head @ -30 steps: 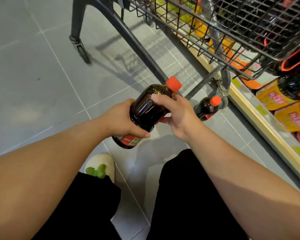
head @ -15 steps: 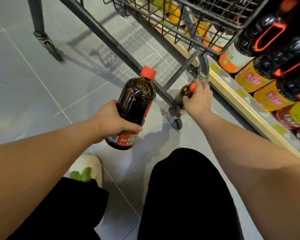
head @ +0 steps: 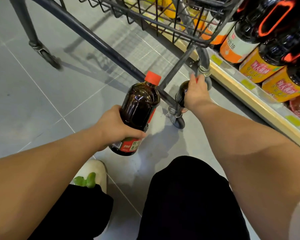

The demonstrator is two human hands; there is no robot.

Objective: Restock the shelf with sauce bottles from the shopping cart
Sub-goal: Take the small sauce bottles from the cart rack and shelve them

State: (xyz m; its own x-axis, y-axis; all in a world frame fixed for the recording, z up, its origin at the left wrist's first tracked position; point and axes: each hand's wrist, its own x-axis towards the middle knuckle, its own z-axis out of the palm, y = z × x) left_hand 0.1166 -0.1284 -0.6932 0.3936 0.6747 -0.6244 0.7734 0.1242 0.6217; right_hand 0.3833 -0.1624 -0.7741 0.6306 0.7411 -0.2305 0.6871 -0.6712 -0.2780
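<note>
Beside the cart, left hand grips sauce bottle, right hand clasps second bottle.

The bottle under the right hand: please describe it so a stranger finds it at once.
Start at the near wheel of the shopping cart, beside the shelf. Above it, the right hand grips a dark bottle. Unlike the second bottle in the left hand, its red cap is almost hidden by fingers.

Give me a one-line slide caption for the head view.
Left hand holds a red-capped sauce bottle; right hand grips a second bottle beside the cart, near the shelf.
</note>
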